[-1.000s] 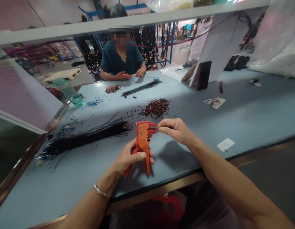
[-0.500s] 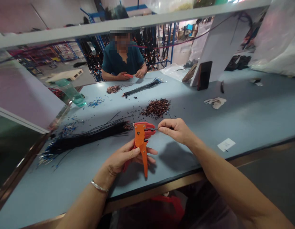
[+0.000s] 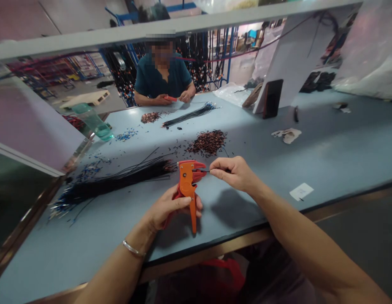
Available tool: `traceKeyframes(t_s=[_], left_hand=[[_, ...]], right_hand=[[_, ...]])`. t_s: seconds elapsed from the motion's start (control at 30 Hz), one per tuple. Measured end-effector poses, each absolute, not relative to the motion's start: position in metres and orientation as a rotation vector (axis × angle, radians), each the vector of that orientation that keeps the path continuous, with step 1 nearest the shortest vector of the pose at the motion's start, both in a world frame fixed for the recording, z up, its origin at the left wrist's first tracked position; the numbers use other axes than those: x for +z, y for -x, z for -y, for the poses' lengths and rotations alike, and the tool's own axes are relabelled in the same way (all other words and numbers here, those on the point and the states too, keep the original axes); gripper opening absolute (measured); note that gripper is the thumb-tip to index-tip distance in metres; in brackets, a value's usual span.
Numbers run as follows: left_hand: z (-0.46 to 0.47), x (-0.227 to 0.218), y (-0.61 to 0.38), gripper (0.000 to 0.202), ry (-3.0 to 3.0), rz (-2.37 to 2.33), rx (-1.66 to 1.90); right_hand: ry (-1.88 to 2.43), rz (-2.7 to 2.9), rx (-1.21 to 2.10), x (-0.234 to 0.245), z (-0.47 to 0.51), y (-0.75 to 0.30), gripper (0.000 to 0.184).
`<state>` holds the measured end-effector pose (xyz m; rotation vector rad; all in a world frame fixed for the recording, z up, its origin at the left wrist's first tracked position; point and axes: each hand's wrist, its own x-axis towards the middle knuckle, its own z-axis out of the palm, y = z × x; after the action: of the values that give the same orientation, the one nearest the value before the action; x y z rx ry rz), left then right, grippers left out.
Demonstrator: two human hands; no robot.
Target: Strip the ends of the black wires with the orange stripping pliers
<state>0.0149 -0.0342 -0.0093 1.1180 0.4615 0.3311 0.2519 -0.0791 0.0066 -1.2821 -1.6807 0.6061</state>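
Above the front part of the table, my left hand (image 3: 172, 207) is wrapped round the handles of an orange and red wire stripper (image 3: 187, 185), whose jaws point right. My right hand (image 3: 232, 172) pinches a thin black wire (image 3: 208, 171) just right of those jaws. The wire's end reaches the jaws; how deep it sits between them is hard to see. To the left of the tool lies a thick bundle of black wires (image 3: 120, 181), with bluish ends at the far left. Behind the tool is a heap of short black and copper-coloured offcuts (image 3: 208, 142).
Across the table a person (image 3: 164, 80) holds a red tool near a smaller wire bundle (image 3: 189, 115). A green bottle (image 3: 96, 122) leans at the left. A dark phone (image 3: 273, 99) stands against a white panel at the right. A white label (image 3: 301, 191) lies near the front edge.
The fingers of my left hand have closed in round the stripper's handles, where they were stretched out before. My right hand and the wire stay almost where they were.
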Motion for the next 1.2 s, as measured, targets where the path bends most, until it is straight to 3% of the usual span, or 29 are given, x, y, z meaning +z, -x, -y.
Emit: traceKeyframes(t_s=[0.5, 0.7, 0.83, 1.0, 1.2], left_hand=[[0.0339, -0.0113, -0.0102, 0.031, -1.060, -0.476, 0.214], [0.0335, -0.0070, -0.0127, 0.056, -1.081, -0.449, 0.227], [0.0321, -0.0049, -0.0090, 0.045, -1.094, -0.392, 0.226], [0.0335, -0.0078, -0.0106, 0.052, -1.119, -0.445, 0.207], [0.0313, -0.0092, -0.0133, 0.038, -1.154, -0.500, 0.249]], right_hand=[[1.295, 1.736, 0.559, 0.0069, 0.0801, -0.2490, 0.018], [1.320, 1.719, 0.537, 0.0090, 0.0812, -0.2489, 0.018], [1.320, 1.715, 0.535, 0.0093, 0.0814, -0.2510, 0.017], [1.312, 1.745, 0.565, 0.0079, 0.0802, -0.2510, 0.017], [1.324, 1.724, 0.522, 0.0073, 0.0799, -0.2513, 0.018]])
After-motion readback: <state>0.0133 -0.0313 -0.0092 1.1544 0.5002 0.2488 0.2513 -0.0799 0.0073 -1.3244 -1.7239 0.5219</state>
